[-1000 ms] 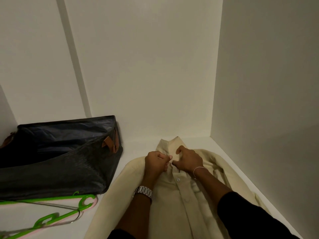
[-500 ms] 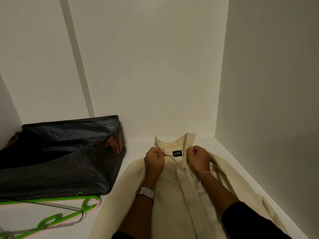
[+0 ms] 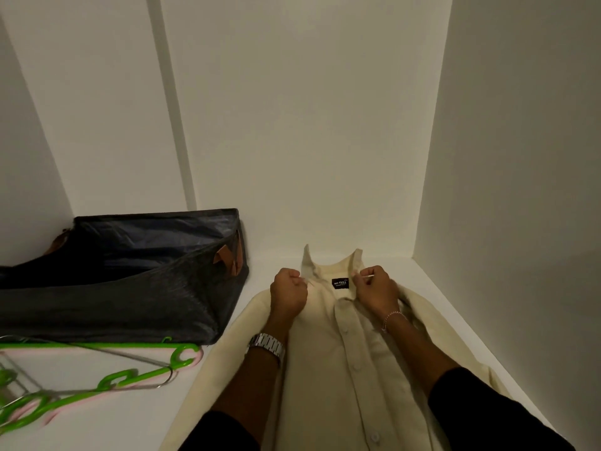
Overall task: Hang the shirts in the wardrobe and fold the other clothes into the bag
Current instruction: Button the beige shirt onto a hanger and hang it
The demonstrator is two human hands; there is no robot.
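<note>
A plain white corner, two walls meeting at the right, stands behind a white worktop (image 3: 374,265). On it lies a cream shirt (image 3: 344,359), front side up, with the collar toward the wall and a black label (image 3: 340,283) showing inside the open neck. The left hand (image 3: 287,292) is curled and pinches the left side of the collar; the right hand (image 3: 374,289) is curled too and pinches the right side. A dark bag (image 3: 123,275) lies at the left, its side touching or nearly touching the shirt's shoulder, and green hangers (image 3: 107,369) lie in front of the bag.

The risk, I think, is in the next lift. The buttons lower on the placket seem to be closed, so a hanger pushed through the neck could catch or stretch the collar. The hangers are tangled together, and pulling one may drag the others. If only one hand holds, the loose cloth can slide off the worktop edge.

Compared with one second ago, the collar is now opened wide: then both hands were close together at the top button, and the label was hidden. Half a second ago they had begun to part.
</note>
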